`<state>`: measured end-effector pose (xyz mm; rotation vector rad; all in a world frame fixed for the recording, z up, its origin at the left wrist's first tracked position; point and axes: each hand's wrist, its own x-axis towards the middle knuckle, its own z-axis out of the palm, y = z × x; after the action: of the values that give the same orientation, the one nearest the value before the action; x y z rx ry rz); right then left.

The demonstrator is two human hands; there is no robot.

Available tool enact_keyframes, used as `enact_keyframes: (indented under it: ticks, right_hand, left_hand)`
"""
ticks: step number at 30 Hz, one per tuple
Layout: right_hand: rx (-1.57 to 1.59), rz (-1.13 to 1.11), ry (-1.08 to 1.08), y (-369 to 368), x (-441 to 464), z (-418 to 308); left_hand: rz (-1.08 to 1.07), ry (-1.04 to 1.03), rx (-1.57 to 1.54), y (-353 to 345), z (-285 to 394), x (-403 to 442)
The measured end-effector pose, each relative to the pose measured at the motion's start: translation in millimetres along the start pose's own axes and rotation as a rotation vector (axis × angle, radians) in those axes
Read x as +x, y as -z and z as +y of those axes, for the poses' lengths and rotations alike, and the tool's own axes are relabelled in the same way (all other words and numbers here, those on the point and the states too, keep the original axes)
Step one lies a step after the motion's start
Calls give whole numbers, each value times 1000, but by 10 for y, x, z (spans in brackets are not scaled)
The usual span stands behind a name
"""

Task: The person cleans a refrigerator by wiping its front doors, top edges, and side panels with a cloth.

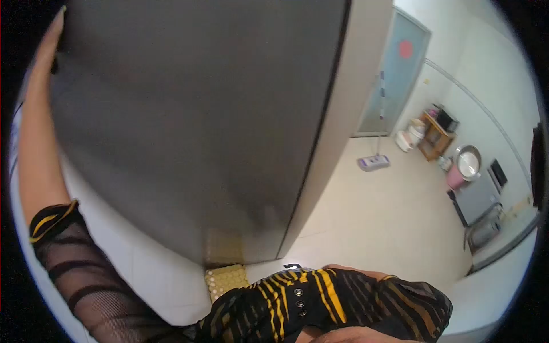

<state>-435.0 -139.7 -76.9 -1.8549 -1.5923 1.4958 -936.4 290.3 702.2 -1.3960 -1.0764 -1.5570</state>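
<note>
A tall dark grey panel (pixel 200 114), like the front of a refrigerator or cabinet, fills the view before me. My left arm is stretched up along its left side. At the far upper left, my left hand (pixel 59 26) is at the panel's edge, with most of its fingers hidden or cut off by the dark rim of the view. Whether it grips the edge cannot be made out. My right arm is bent across my front, in a sheer black sleeve with yellow stripes (pixel 394 300). Only a strip of its forearm shows; the right hand is hidden.
A yellow-green dotted mat (pixel 227 279) lies at the panel's foot. To the right, a mop (pixel 373 163) leans by a glass door (pixel 394 68). Along the right wall are a wooden stool (pixel 434 140), a pink bucket (pixel 456 178) with a metal basin (pixel 468 162), and a grey box (pixel 477 200).
</note>
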Motion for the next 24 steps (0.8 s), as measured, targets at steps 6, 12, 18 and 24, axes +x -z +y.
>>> enact_keyframes:
  ticks: [6, 12, 18, 24]
  right_hand:
    - [148, -161, 185, 259, 63, 146]
    - [381, -205, 287, 333, 221, 584]
    - [-58, -61, -82, 444, 108, -610]
    - [122, 21, -97, 220, 163, 17]
  left_hand:
    - [228, 95, -54, 113, -510, -1155]
    - [-19, 239, -109, 661, -125, -3094]
    - [29, 156, -229, 526, -129, -2421]
    - [-33, 48, -83, 276, -503, -198]
